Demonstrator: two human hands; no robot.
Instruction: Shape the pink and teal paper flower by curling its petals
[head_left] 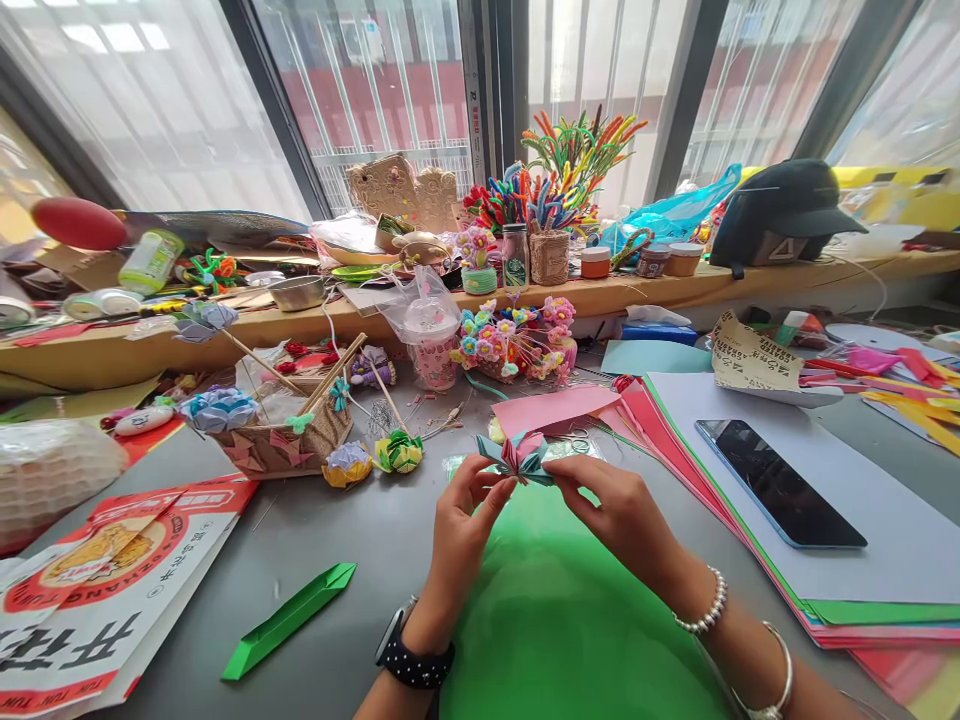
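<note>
A folded paper flower (520, 457), pink in the middle with blue-green petals around it, is held up between my two hands. My left hand (469, 505) pinches its left side and base between thumb and fingers. On the right side, the fingertips of my right hand (611, 500) grip a blue-green petal. Beneath both hands lies a bright green sheet (570, 620). A folded strip of green paper (289, 622) rests on the grey table, left of my left wrist.
A black phone (780, 483) lies on a stack of coloured paper (885, 540) at right. A paper snack bag (120, 590) is at left. Behind stand a cardboard box (281, 445) with paper flowers, a pink cup (433, 345) and a bunch of small flowers (517, 340).
</note>
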